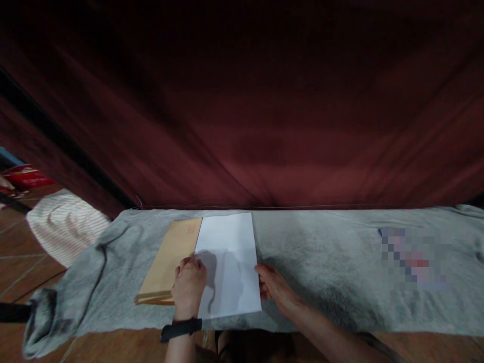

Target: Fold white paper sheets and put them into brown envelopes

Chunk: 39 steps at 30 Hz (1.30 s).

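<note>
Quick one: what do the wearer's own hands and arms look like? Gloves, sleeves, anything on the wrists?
No gloves on the left hand or right hand; fingers uncovered. No sleeve over the visible forearms. A wide black band wraps the left wrist, no marking legible. Right wrist bare. No cables on either arm.

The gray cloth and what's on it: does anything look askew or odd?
Yes: the pixelated patch on the right of the gray cloth looks unnatural, hiding whatever lies there. The cloth is also wrinkled and bunched at its left end, and the brown paper stack looks slightly uneven along its near edge.
</note>
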Tool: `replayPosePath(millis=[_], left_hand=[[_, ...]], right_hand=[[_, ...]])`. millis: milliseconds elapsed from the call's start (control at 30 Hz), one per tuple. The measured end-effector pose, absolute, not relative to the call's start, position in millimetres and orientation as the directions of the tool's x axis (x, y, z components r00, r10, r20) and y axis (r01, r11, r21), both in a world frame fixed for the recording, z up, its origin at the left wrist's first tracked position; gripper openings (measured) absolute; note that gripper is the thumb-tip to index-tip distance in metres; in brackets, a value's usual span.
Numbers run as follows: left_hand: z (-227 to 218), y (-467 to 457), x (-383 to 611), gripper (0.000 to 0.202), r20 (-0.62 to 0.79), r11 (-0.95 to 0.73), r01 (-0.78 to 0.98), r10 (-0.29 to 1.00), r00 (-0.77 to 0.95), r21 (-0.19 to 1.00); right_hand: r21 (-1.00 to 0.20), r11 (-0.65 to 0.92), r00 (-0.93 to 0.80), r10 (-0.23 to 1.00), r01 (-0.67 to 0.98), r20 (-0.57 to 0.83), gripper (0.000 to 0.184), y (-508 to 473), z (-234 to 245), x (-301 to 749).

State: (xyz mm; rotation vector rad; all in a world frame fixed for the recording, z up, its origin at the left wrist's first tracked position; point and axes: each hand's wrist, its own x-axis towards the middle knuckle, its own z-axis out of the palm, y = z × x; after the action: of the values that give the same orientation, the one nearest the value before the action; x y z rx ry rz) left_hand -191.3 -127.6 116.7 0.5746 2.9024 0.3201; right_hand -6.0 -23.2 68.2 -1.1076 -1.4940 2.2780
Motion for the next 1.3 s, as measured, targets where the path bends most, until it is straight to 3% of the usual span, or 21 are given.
replayPosePath(millis=[233,333,567,733,833,967,1133,1300], left_hand=[[111.9,-130.2,-204.9,0.045,-0.136,0.887,0.317,0.378,-0.916,0.335],[109.0,-124.0,-207.2,0.048,-0.130,0.839,0.304,0.399,-0.908,0.451],[103.9,-90.0,-182.3,0.054,-0.106,0.633,0.271,0.491,-0.865,0.725],[96.8,-65.5,-155.4,0.070,-0.193,0.348,0.034,0.596,-0.779,0.937],[88.7,-52.1,-136.5,0.079,-0.223,0.283,-0.040,0.653,-0.724,0.958],[79.8,-37.8,-109.9,0.076,-0.211,0.331,0.052,0.706,-0.676,0.942],[74.0,-29.6,-89.5,0.075,-0.195,0.333,0.143,0.794,-0.576,0.932],[76.4,-32.1,-85.5,0.074,-0.261,0.349,0.073,0.810,-0.525,0.934]], right_hand=[[-0.935,-0.308,-0.679,0.649,0.177,-0.343,0.032,-8.3,75.4,1.7],[-0.930,-0.337,-0.622,0.699,0.148,-0.352,0.033,9.8,84.5,21.6],[-0.906,-0.422,-0.560,0.742,0.037,-0.369,0.040,47.3,87.4,73.8],[-0.905,-0.425,-0.538,0.760,0.012,-0.364,0.036,59.1,77.1,108.7],[-0.900,-0.432,-0.526,0.754,0.056,-0.394,0.039,60.9,66.2,134.3],[-0.872,-0.485,-0.501,0.741,0.062,-0.447,0.045,52.6,57.5,167.3],[-0.852,-0.521,-0.394,0.792,-0.039,-0.466,0.050,41.8,63.1,191.0],[-0.817,-0.568,-0.384,0.779,-0.100,-0.495,0.063,56.0,64.8,192.7]])
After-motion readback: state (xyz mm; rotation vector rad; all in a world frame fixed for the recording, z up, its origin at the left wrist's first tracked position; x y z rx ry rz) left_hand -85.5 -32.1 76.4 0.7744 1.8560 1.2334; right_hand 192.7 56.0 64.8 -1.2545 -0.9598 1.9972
